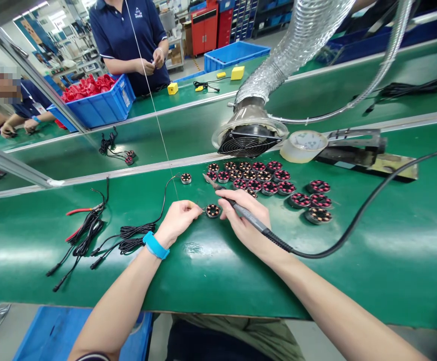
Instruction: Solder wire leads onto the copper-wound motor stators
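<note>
My right hand (246, 213) is closed around the grey handle of a soldering iron (248, 216), its tip pointing up and left above the bench. Just left of it, a small round motor stator (213, 211) with a ring of copper coils lies on the green bench. The fingers of my left hand (181, 218) pinch a thin wire end at the stator's left edge; the fingertips hide most of it. Coiled black cables (131, 245) lie by my left wrist, which wears a blue band. Behind my hands, another stator (186, 178) has a black cable leading to it.
Several stators (269, 188) cluster right of centre. Above hangs a fume duct (254, 120) with a fan grille. Tape (303, 146) and a metal holder (369, 155) stand behind. Red-handled pliers (79, 211) and cables (86, 233) lie left. Co-workers stand across near a blue bin (101, 108).
</note>
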`<state>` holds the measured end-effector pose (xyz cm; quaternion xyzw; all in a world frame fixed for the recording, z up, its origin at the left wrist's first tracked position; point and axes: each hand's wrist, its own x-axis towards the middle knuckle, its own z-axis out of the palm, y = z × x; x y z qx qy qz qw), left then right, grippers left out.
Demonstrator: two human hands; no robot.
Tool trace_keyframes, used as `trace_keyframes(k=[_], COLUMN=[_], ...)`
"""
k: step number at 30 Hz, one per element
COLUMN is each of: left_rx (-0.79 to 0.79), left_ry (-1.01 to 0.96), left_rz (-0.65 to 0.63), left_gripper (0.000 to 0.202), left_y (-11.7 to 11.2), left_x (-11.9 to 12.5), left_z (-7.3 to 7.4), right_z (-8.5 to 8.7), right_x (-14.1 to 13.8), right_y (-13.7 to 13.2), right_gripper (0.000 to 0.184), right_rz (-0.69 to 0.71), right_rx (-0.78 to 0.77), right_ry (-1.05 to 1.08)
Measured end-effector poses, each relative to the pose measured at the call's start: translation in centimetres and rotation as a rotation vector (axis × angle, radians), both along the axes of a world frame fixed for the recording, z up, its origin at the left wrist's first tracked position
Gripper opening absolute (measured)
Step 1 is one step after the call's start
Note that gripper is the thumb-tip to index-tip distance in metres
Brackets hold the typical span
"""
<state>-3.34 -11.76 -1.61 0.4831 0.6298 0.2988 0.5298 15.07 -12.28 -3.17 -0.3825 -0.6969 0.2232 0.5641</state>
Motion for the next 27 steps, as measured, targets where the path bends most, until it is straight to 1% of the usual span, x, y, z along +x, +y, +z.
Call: trace_keyframes(k=[3, 9, 16, 22, 27], left_rx=[-0.001, 0.004, 0.079, 0.12, 0.141], left_ry=[0.004, -0.014, -0.028, -0.031, -0.01], left_rz=[-0.004, 0.002, -0.036, -0.064, -0.122], left_gripper=[0.018, 0.016, 0.018, 0.024, 0.026], left_y=[0.0, 0.0, -0.3, -0.5, -0.5], left_x=[0.0, 0.0, 0.0, 0.0, -0.2], left_z=[0.0, 0.1, 0.0, 0.2, 0.3], right_z=[-0.1, -0.4, -1.0, -1.5, -1.6], right_x=[0.0, -0.3, -0.5, -0.9, -1.2], right_y=[0.1, 0.3, 0.4, 0.6, 0.7], right_gripper=[0.023, 0.036, 0.049, 0.049, 0.049], right_rz=[0.024, 0.037, 0.137, 0.208, 0.199], right_rx=[0.023, 0.018, 0.001, 0.01, 0.02], right_ry=[-0.021, -0.059, -0.095, -0.085, -0.107])
